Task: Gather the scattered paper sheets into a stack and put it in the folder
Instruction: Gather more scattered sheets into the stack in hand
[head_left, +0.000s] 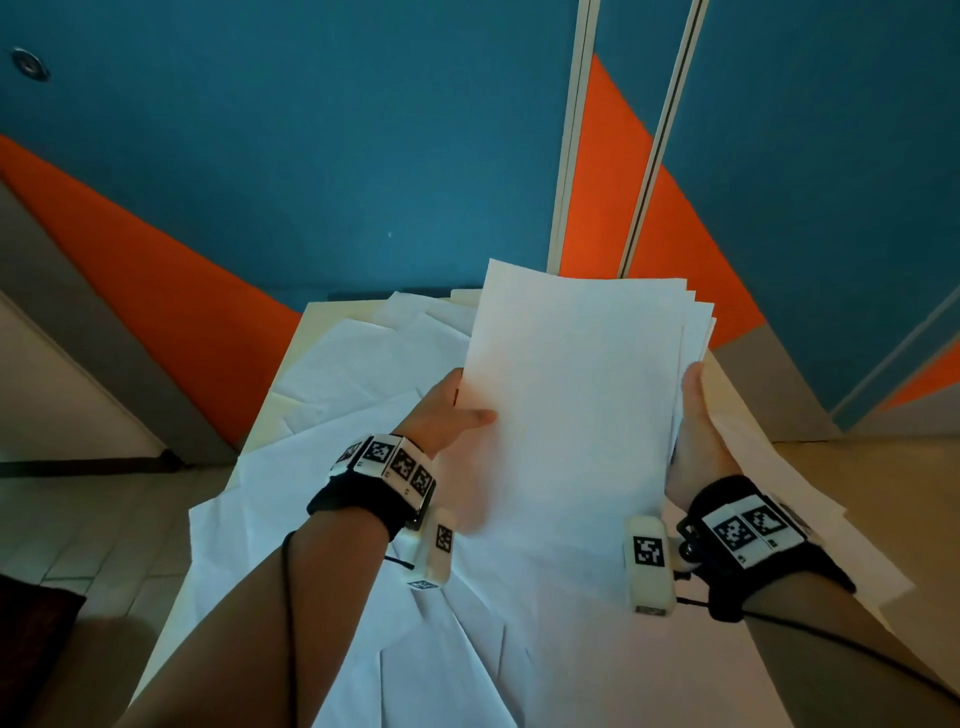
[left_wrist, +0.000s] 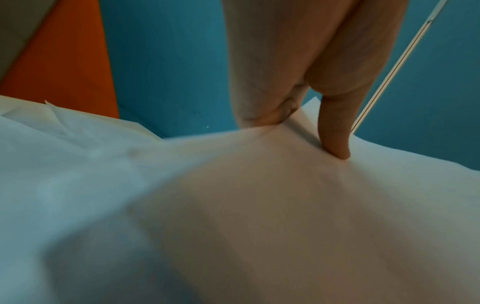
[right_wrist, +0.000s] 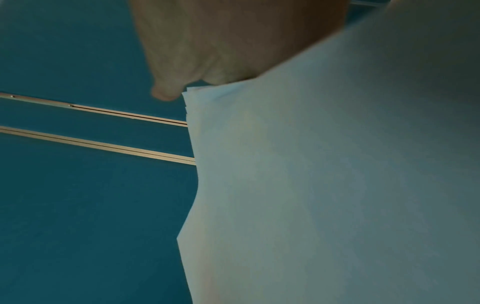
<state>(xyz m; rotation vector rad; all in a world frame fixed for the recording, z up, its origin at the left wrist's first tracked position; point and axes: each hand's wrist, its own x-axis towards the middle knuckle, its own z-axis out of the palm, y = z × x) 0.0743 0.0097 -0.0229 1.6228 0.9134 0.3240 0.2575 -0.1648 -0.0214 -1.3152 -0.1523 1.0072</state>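
While both forearms reach up from six o'clock in the head view, each wearing a marker-covered wrist band (head_left: 387, 465), the nearest paper is the loose sheets (head_left: 332, 519) lying overlapped and creased across the pale table (head_left: 291, 358), spreading from six o'clock out toward ten and eleven.

Just beyond the wrists, at the centre of the view, a stack (head_left: 571, 405) of white sheets is held up off the table between the two hands. The left hand (head_left: 447, 415) sits on the stack's nine o'clock edge, thumb laid over the top sheet and fingers behind, so it is pinching the paper; the left wrist view shows a fingertip (left_wrist: 340, 152) pressing a dimple into it. The right hand (head_left: 693, 441) cradles the three o'clock edge, thumb up along the side; its fingers are hidden under the paper, so the grasp looks closed on the stack, though not fully shown.

At the stack's far edge, near one o'clock, the sheet corners fan out unevenly, so it is not yet squared.

Paper like this is light, limp and slick sheet on sheet; I judge it will sag and slide apart if held by one corner. Holding both long edges at mid-length, as now, should keep it together, and tapping an edge on the table would align it.

Farthest off stands a blue and orange wall (head_left: 311, 156). No folder is identifiable.
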